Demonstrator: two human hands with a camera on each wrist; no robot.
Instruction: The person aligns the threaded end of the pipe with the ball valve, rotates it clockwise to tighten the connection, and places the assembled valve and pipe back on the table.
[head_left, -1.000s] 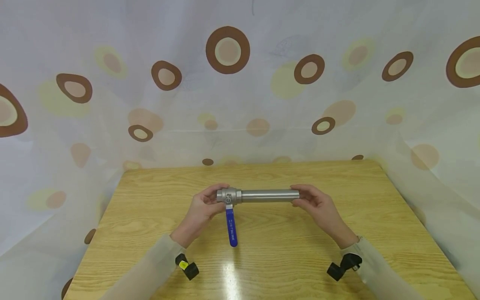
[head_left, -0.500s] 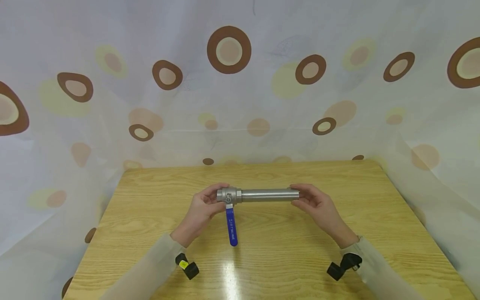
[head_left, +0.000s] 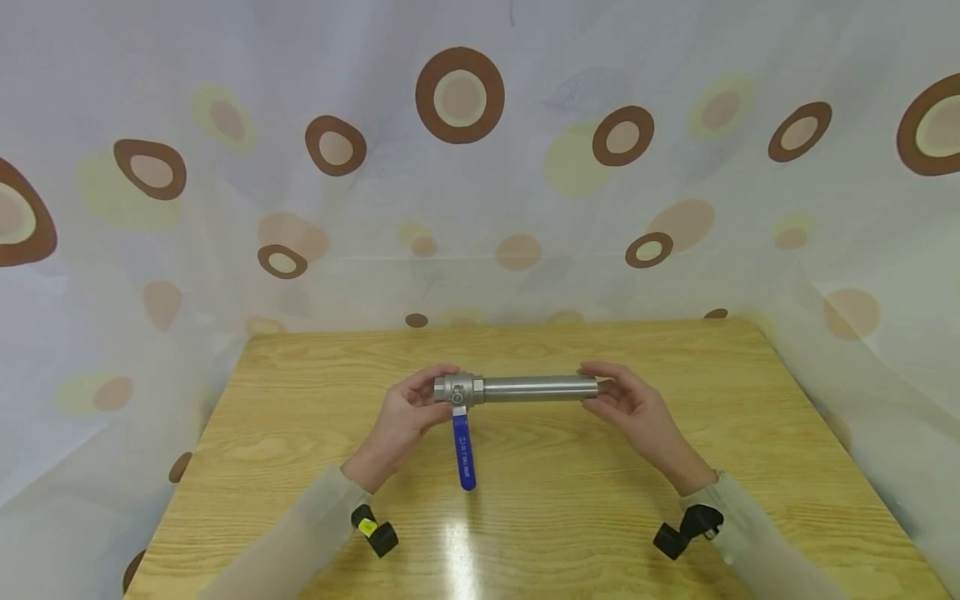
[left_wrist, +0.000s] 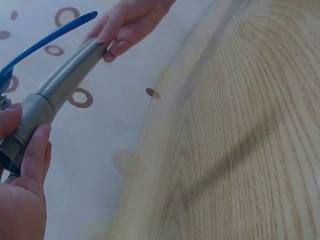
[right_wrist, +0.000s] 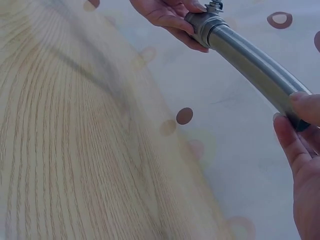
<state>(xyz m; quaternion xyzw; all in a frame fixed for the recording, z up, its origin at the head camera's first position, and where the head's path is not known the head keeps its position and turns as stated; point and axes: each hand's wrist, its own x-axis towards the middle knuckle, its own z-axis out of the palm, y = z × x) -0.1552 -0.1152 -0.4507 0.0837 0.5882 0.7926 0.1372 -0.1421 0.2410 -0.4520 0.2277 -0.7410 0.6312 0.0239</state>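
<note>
A steel ball valve [head_left: 459, 389] with a blue lever handle [head_left: 464, 454] is joined to a straight metal pipe [head_left: 538, 388]. My left hand [head_left: 399, 427] grips the valve body at its left end, thumb below and fingers behind. At the pipe's far right end, my right hand [head_left: 636, 412] pinches it between thumb and fingers. Valve and pipe are held level above the table, the lever pointing toward me. The left wrist view shows the valve's open end [left_wrist: 10, 162] beside the left fingers. In the right wrist view the pipe [right_wrist: 255, 67] meets the valve with no visible gap.
Below the hands lies a wood-grain table [head_left: 540, 517]. A white sheet with brown and yellow circles [head_left: 517, 183] hangs behind it and along both sides. Black camera mounts [head_left: 375, 531] sit on the wrists. The pipe's shadow [left_wrist: 235, 160] falls on the tabletop.
The right end of the pipe has risen very slightly with my right hand. Otherwise both hands keep the same hold.
</note>
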